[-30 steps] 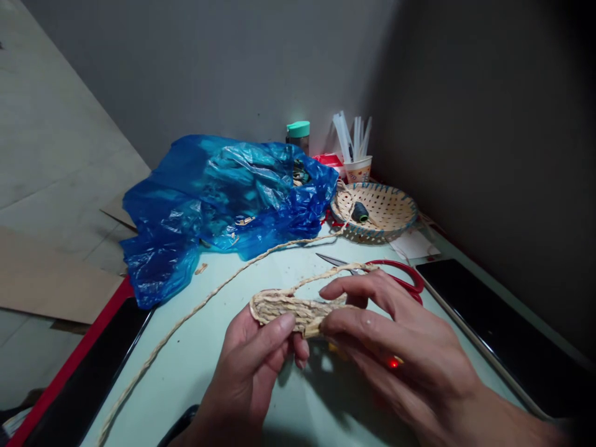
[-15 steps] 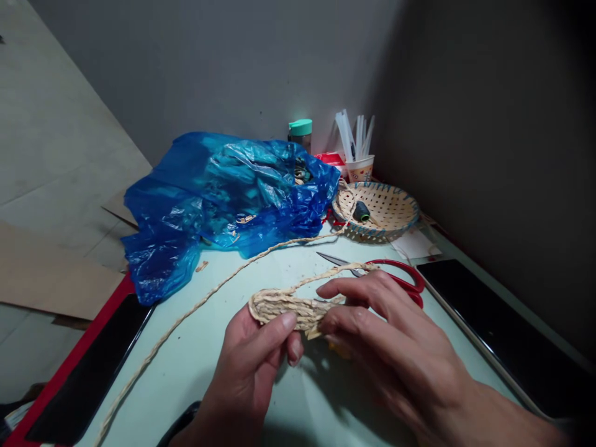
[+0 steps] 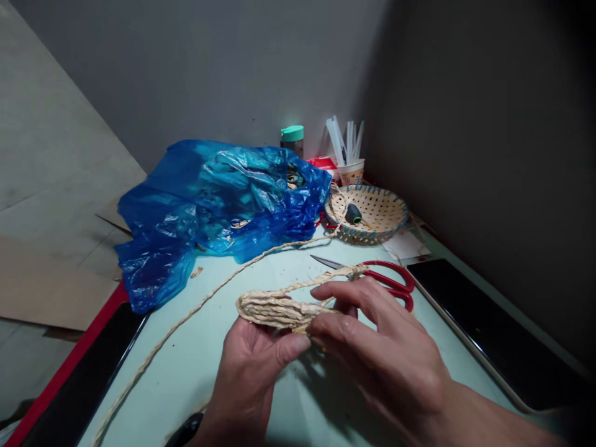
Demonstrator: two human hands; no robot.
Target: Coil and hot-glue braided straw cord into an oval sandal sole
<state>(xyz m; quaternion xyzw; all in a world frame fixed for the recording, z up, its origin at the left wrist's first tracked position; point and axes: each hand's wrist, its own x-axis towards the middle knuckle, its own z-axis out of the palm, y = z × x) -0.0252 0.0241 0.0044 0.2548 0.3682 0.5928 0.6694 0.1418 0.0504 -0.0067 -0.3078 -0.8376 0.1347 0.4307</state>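
We see our left hand [image 3: 251, 366] gripping the woven straw piece [image 3: 272, 308] from below, thumb pressed over it. Our right hand [image 3: 386, 354] pinches its other end above the counter's [image 3: 279, 267] near edge, beside red scissors [image 3: 382, 279].

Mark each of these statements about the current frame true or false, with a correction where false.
1. Both hands hold the woven straw piece. True: the left hand and right hand grip it together.
2. The red-handled scissors are in the right hand. False: they lie on the table beyond the hands.
3. A dark spool sits in the woven basket. True.
4. The blue plastic bag lies inside the basket. False: it lies on the table, left of the basket.
5. A straw cord trails from the basket side across the table. True.
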